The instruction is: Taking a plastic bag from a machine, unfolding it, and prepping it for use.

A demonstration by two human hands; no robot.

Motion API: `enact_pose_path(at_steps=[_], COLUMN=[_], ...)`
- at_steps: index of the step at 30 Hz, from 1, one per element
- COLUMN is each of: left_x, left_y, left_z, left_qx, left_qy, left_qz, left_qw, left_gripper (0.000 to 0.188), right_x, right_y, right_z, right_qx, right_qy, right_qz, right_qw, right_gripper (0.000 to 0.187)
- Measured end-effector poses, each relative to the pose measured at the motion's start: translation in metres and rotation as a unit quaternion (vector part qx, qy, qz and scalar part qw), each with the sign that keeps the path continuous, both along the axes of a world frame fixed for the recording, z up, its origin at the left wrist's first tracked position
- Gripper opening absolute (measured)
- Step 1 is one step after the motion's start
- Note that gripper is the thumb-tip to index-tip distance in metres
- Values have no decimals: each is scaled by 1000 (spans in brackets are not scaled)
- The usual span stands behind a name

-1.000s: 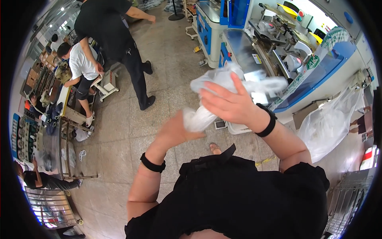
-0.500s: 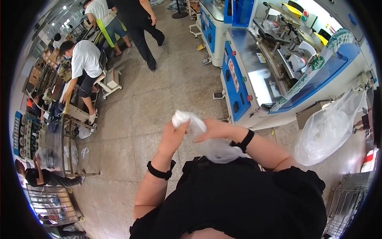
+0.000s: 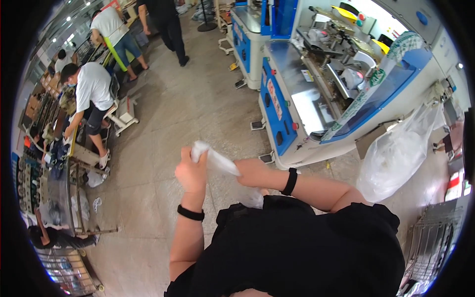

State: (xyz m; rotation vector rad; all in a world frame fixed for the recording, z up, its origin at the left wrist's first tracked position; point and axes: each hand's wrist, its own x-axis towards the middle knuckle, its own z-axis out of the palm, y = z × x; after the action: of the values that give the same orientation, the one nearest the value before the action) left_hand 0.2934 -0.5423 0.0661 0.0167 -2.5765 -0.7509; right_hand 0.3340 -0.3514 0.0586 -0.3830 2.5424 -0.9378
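Right now both hands grip a crumpled clear plastic bag [image 3: 215, 161] in front of the body: the left hand [image 3: 192, 172] is closed around its upper end, the right hand [image 3: 253, 173] clutches the lower part, above the tiled floor [image 3: 198, 109] beside a blue-and-white machine [image 3: 316, 94].

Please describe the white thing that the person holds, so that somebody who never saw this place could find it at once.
Start at the blue and white machine on the right, then look down to the floor in front of it. There the left hand and right hand stretch a twisted white plastic bag between them. Unlike the big clear bag hanging nearby, it is small and bunched.
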Motion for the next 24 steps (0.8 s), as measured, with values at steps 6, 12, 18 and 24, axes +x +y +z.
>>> enact_pose_path(at_steps=[6,12,18,24], left_x=[4,48,13,-5], left_y=[0,24,21,13], left_z=[-14,17,39,24], left_qx=[-78,212,499,571], left_qy=[-87,-112,-142,-18], left_qz=[-166,-344,-153,-92], left_qw=[979,908,841,816], left_gripper=[27,13,17,16], right_x=[8,-42,-19,-20], right_y=[5,49,2,-19], right_z=[54,87,43,34], right_qx=[167,14,-273,-270], right_qy=[401,408,-16,-7], right_qz=[92,234,-48,28], right_qw=[896,882,961,962], right_gripper=[11,17,34,33])
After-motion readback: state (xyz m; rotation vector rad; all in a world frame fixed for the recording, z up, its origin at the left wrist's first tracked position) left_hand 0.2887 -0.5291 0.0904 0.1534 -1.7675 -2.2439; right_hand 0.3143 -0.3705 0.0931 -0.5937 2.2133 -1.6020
